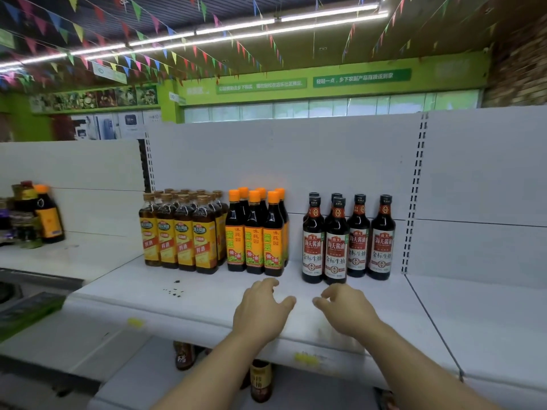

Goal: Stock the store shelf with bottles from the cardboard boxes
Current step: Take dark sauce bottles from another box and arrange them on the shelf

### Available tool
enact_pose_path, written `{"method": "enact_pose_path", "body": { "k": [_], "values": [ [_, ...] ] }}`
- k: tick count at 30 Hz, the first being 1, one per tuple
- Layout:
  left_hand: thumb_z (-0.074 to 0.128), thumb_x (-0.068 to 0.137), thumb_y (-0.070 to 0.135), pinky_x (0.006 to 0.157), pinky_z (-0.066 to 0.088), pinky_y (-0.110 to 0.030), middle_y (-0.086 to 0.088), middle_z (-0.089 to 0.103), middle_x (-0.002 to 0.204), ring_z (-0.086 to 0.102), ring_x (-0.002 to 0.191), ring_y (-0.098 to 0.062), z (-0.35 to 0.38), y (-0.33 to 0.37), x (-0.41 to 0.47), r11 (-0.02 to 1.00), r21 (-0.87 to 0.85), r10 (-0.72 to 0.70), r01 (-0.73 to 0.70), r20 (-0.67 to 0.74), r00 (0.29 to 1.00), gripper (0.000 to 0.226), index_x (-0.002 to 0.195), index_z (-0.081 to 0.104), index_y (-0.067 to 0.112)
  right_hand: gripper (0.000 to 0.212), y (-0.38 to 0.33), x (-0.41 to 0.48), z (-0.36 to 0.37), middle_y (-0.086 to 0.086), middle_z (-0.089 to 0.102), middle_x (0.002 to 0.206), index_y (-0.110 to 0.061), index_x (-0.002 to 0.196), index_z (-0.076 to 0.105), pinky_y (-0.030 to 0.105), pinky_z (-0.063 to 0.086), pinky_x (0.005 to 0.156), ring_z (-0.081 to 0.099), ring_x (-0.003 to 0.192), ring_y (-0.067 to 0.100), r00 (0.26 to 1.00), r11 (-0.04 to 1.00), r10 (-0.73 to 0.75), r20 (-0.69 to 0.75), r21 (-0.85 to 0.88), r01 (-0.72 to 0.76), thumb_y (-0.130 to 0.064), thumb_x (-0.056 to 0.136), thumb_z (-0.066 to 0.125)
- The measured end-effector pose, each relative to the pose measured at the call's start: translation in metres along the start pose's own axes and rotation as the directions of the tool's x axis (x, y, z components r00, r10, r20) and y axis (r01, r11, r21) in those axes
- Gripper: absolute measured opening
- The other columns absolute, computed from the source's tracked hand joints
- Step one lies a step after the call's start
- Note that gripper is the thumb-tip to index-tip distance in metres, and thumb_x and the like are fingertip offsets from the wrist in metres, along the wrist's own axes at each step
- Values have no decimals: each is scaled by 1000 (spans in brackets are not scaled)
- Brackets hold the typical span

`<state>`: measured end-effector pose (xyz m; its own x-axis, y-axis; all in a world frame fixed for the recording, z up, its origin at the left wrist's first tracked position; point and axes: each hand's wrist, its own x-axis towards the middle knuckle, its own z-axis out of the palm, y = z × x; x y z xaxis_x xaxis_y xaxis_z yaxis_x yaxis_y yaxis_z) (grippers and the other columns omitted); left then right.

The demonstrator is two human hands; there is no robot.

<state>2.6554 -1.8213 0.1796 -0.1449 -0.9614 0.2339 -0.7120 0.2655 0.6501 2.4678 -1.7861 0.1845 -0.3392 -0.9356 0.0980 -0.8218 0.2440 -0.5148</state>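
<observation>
Head view: the white shelf (207, 294) carries three upright groups near its back panel: yellow-label bottles (183, 232), orange-capped bottles (254, 235) and dark-capped bottles (346, 241). Small dark spots (174, 291) mark its surface. The left hand (260, 309) and right hand (346, 312) hover over the front part, fingers loosely bent, apart, holding nothing. Behind is a green wall (296, 84), with coloured flags (133, 60) overhead.

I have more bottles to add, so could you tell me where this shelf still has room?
Bare shelf lies right of the black-capped bottles up to the slotted upright, and along the front edge. Crowded: yellow-label bottles and orange-capped bottles stand packed together.
</observation>
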Motion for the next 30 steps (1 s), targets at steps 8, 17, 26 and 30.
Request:
{"method": "enact_pose_path", "body": {
  "k": [8,17,26,30],
  "values": [
    [62,94,56,101,52,-40,9,55,139,53,127,-14,-46,-37,-69,994,-94,59,-56,32,998,58,146,50,32,39,-40,-93,8,-4,70,117,-26,118,69,35,54,91,64,105,16,996,995,58,-70,82,-52,-55,92,63],
    [64,94,53,100,51,-39,8,55,139,54,125,-14,-81,-76,-130,976,-183,136,-117,95,986,58,146,51,30,23,-79,-184,29,-6,71,101,-27,101,72,34,57,81,66,91,16,988,984,125,-89,137,-112,-46,90,65],
    [65,93,54,94,50,-36,9,56,126,56,117,-14,-70,-123,-189,986,-132,126,-104,177,976,57,143,54,29,36,-78,-249,65,1,73,110,-18,113,73,42,56,93,66,102,21,987,978,162,-2,130,-160,-48,95,65],
    [63,94,54,99,51,-39,8,54,138,55,123,-17,-44,-140,-212,992,-110,85,-59,250,965,58,146,51,30,40,-49,-268,88,2,70,122,-18,124,69,37,54,91,65,106,22,969,962,233,80,128,-242,-48,97,65]
  ]
}}
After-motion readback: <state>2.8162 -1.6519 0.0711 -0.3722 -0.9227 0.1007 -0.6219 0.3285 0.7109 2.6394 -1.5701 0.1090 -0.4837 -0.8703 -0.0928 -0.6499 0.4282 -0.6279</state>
